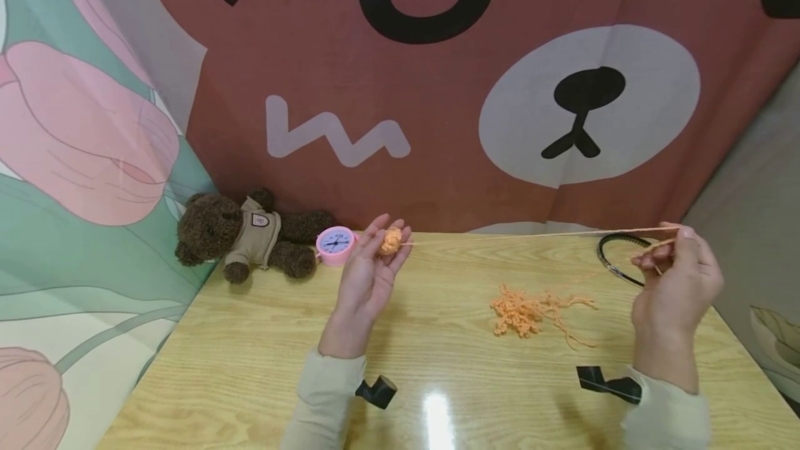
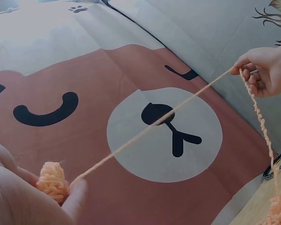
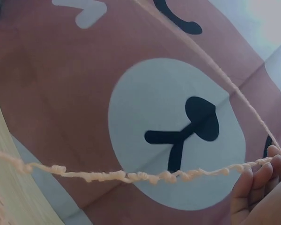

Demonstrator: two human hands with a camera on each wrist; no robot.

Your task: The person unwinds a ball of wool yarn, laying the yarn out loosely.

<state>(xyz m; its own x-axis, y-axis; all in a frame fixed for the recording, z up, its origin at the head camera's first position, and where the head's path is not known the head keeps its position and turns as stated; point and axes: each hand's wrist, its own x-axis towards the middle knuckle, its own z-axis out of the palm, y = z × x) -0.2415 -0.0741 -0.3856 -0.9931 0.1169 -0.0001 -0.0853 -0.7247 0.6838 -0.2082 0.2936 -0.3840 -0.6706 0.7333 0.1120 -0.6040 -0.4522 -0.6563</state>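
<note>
My left hand [image 1: 367,278], palm up, holds a small ball of orange yarn [image 1: 391,242] between thumb and fingers. From that ball [image 2: 52,183], a taut yarn strand [image 2: 145,133] runs across to my right hand [image 1: 678,285], raised at the right. The right thumb and fingertips pinch the strand, and the other fingers curl in. Below the pinch hangs a kinked, crinkly length of yarn [image 3: 140,177], leading down toward the table. A loose, tangled heap of orange yarn [image 1: 517,312] lies on the wooden table [image 1: 450,353] between the two hands.
A brown teddy bear [image 1: 256,236] in a beige shirt lies at the back left, beside a pink alarm clock [image 1: 335,245]. Behind the right hand is a black loop [image 1: 603,253] with a metal clasp. A printed bear curtain [image 1: 437,89] hangs behind the table.
</note>
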